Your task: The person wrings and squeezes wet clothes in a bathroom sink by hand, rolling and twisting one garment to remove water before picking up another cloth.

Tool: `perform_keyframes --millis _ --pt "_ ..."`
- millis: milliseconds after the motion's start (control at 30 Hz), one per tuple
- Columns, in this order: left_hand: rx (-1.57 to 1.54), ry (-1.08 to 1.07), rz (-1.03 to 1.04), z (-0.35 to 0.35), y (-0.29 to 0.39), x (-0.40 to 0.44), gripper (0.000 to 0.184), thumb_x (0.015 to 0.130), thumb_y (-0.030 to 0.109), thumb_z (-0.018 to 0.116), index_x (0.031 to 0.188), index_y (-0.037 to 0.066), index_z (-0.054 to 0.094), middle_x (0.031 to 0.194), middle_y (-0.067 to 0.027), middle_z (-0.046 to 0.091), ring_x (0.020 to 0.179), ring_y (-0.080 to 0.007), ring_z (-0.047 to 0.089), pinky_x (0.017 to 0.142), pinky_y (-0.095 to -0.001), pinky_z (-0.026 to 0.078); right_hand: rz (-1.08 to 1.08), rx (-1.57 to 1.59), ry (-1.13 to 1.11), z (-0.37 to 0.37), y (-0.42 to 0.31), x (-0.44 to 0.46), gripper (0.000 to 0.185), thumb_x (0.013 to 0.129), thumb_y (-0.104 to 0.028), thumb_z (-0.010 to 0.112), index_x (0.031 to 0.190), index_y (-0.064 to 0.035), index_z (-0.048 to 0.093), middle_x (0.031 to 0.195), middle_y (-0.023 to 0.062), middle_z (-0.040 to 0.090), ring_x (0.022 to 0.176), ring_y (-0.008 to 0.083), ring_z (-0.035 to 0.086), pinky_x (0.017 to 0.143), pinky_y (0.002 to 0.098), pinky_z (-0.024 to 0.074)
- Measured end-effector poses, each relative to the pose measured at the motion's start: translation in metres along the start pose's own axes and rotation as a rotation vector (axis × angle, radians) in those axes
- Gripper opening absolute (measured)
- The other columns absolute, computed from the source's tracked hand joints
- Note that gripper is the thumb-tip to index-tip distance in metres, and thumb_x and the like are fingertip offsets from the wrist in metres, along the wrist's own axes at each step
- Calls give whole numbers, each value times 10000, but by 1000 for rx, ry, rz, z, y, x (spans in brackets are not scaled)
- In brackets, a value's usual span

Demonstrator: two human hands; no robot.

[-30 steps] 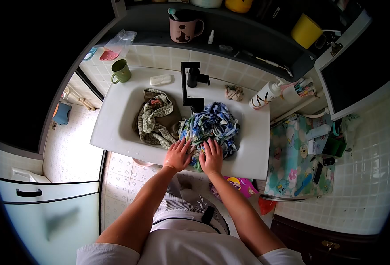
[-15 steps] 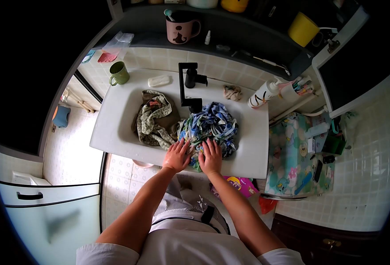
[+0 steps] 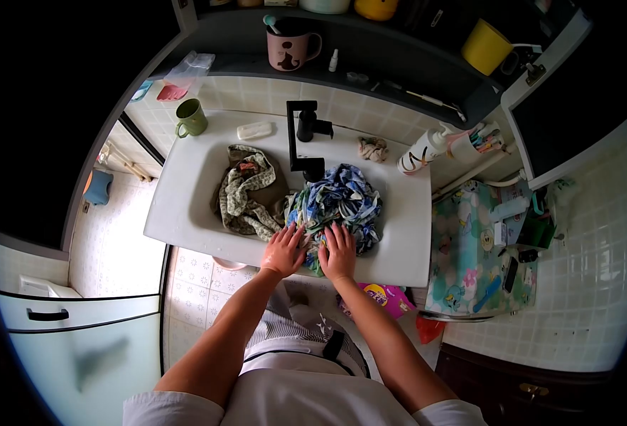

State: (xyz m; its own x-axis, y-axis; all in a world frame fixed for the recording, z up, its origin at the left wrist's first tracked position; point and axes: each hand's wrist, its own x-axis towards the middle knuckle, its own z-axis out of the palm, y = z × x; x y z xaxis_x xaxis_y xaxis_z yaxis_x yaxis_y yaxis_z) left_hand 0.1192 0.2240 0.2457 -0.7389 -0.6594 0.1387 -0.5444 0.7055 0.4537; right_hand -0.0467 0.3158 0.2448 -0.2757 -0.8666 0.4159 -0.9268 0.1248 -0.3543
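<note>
Resting two hands (image 3: 283,252) (image 3: 338,252), fingers spread, on one blue cloth bundle (image 3: 345,195), one faucet (image 3: 305,128) beyond

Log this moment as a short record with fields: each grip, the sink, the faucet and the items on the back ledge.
Left grip: open, palm down on blue-green patterned cloth
Right grip: open, palm down on the same cloth
Sink: white; also holds a brown cloth bundle, picture left
Faucet: black, spout over the sink
Back ledge, left to right: green mug, white bar, crumpled cloth, white bottle
</note>
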Motion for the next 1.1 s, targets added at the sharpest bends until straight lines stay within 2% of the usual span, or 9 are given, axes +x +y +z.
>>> perform_keyframes --millis 300,400,700,800,833,933,1100 --pt "-10 13 -5 -2 -1 0 677 842 344 570 1442 138 333 1422 -201 410 1266 -372 436 1055 -470 335 -1 -4 3 2 0 0 427 845 -263 555 1224 -67 563 1342 150 490 1237 384 435 1035 529 334" --pt "-57 33 -6 -6 1 0 681 808 282 593 1428 125 359 1405 -202 432 1253 -396 446 1045 -494 347 2 -5 -4 4 0 0 428 846 -265 550 1226 -69 563 1348 150 486 1234 387 436 1035 535 332" --pt "-122 27 -2 -6 -5 3 682 816 306 592 1431 121 361 1406 -216 425 1254 -395 441 1049 -484 332 -2 5 -26 0 -1 3 422 837 -242 556 1212 -50 559 1335 162 490 1222 402 439 1028 542 338" --pt "-138 -14 -11 -8 -8 4 696 835 344 574 1455 153 321 1425 -204 402 1289 -383 403 1073 -472 307 1 -14 -52 0 -1 5 419 838 -238 557 1215 -54 558 1339 160 486 1219 404 441 1022 539 345" --pt "-152 -4 -7 -10 -7 5 674 833 322 581 1436 125 354 1416 -212 410 1268 -384 424 1057 -475 319 2 -21 -54 0 -1 5 426 837 -236 562 1222 -56 555 1342 157 484 1220 403 440 1019 538 349" --pt "-194 -48 -13 -16 -9 7 672 837 332 574 1438 126 352 1410 -210 410 1278 -383 409 1065 -473 306 11 3 -85 -4 -2 8 430 833 -234 564 1225 -55 553 1344 153 482 1220 403 441 1021 542 344" --pt "-130 -161 53 -5 -26 6 774 868 460 533 1503 162 207 1460 -197 326 1328 -365 345 1101 -468 252 15 -6 -105 -7 -3 12 416 842 -217 567 1224 -53 552 1351 148 479 1244 390 425 1027 503 347"
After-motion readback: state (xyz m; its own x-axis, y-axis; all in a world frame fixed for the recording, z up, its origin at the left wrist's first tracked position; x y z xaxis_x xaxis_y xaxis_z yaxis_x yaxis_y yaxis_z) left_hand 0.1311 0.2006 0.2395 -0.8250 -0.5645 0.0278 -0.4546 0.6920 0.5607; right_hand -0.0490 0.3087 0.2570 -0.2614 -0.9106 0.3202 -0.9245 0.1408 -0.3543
